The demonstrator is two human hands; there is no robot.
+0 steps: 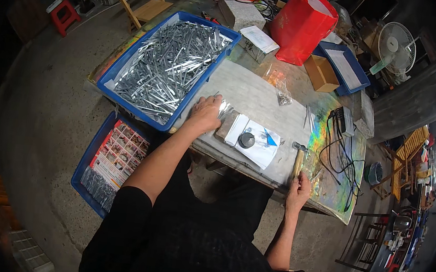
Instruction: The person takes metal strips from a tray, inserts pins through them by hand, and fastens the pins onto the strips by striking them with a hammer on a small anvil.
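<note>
My left hand (207, 114) rests on the grey-covered table, fingers curled around a small bunch of thin silvery metal strips (224, 109) whose ends show beside a block. Closed around the lower end of a wooden-handled hammer (298, 162) is my right hand (299, 190); the hammer's head points away from me. Between both hands, a stone-like block (226, 126) carries white paper sheets (261, 153) with dark smudges and a blue patch. A dark round metal piece (247, 140) sits on the paper. Left of these, a blue tray (165, 126) is heaped with similar strips.
Below the table's left edge is another blue tray (78, 179) with printed sheets and strips. Black cables (341, 163) and a power strip (345, 121) lie at the right. Farther back stand a red bag (301, 28), a cardboard box (322, 75) and a fan (396, 48).
</note>
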